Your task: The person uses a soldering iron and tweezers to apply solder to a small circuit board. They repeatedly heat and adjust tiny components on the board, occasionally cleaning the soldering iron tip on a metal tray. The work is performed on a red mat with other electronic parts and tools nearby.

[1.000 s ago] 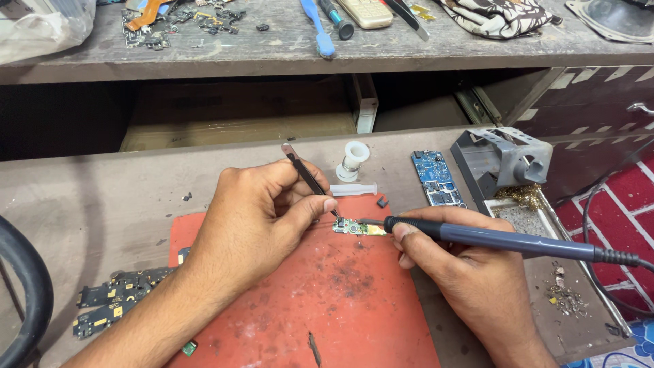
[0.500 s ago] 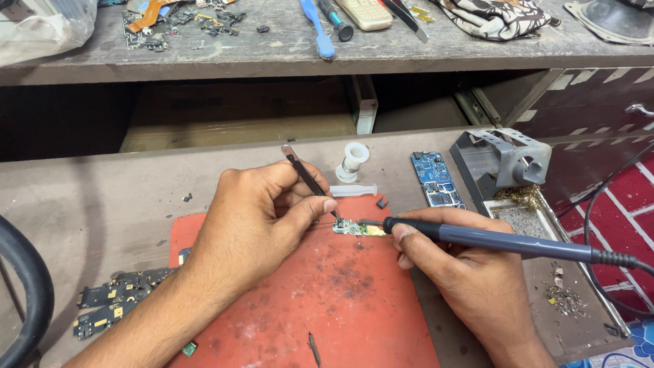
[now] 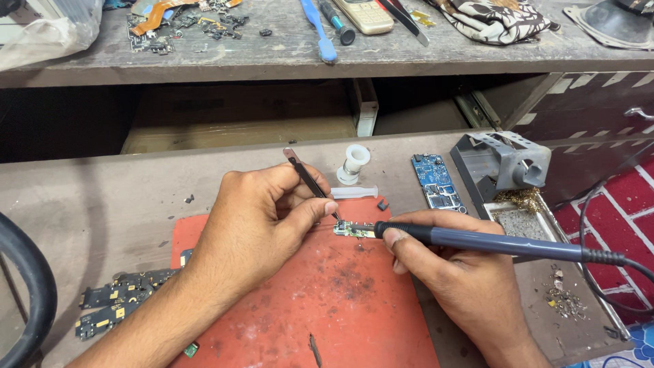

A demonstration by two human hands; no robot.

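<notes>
Nothing has visibly shifted since the earlier frames: both hands sit as before over the small green circuit board [image 3: 354, 230], which lies on the red mat [image 3: 306, 300] near the mat's far edge. The left hand [image 3: 262, 221] has its fingers [image 3: 320, 208] clamped on dark tweezers [image 3: 308, 178], whose tips reach down to the board's left end. The right hand [image 3: 453, 276] has its fingers closed round a blue-grey soldering iron [image 3: 490, 242], with the tip resting on the board's right end and the cable trailing off past the worktop's right edge.

Beyond the mat, toward the far edge of the worktop [image 3: 102, 197], stand a white plastic spool [image 3: 354, 162] and a blue circuit board [image 3: 436, 182]; a grey metal iron stand [image 3: 507, 160] with brass wool sits at the right. Dark flex boards [image 3: 112, 307] lie by the near left corner. On the shelf [image 3: 272, 58] above, a clear plastic bag [image 3: 48, 34] rests at the left end and a patterned black-and-white pouch [image 3: 494, 19] toward the right.
</notes>
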